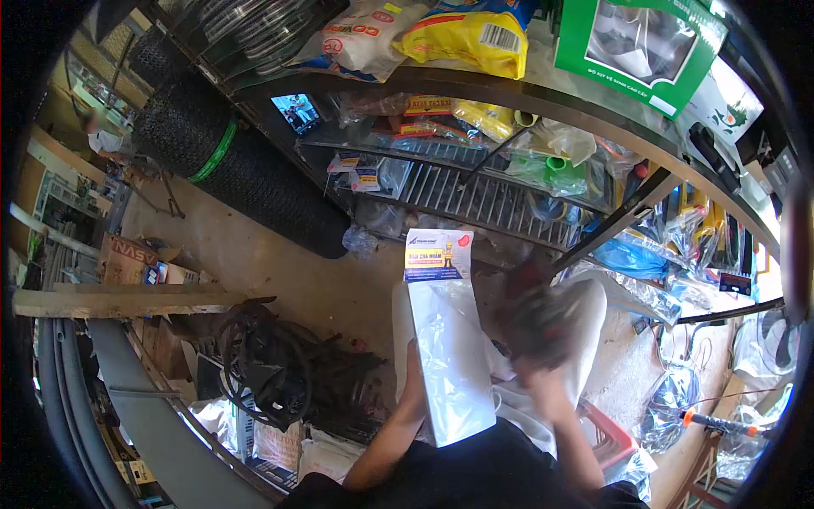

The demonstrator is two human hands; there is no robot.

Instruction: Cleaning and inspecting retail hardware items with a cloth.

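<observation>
A long flat packet in clear plastic with a printed card header [451, 362] stands up over my lap, its inside white or silvery. My left hand [414, 369] reaches behind the packet's left edge and holds it; the fingers are hidden by it. To the right, above my right knee, my right hand [535, 375] is blurred by motion. A dark mass with reddish patches [539, 324] covers or fills that hand; whether it is a glove or a held thing cannot be told. Pale trousers [588, 312] show under both hands.
Metal shelves [496, 191] with packaged goods rise ahead, under a counter edge [445, 79]. Rolls of black mesh [254, 184] lean at the left. Nearer are a wooden plank [127, 302] and a dark wheel-like frame [264, 366]. A red plastic stool [607, 432] is at right. A person [105, 141] is far left.
</observation>
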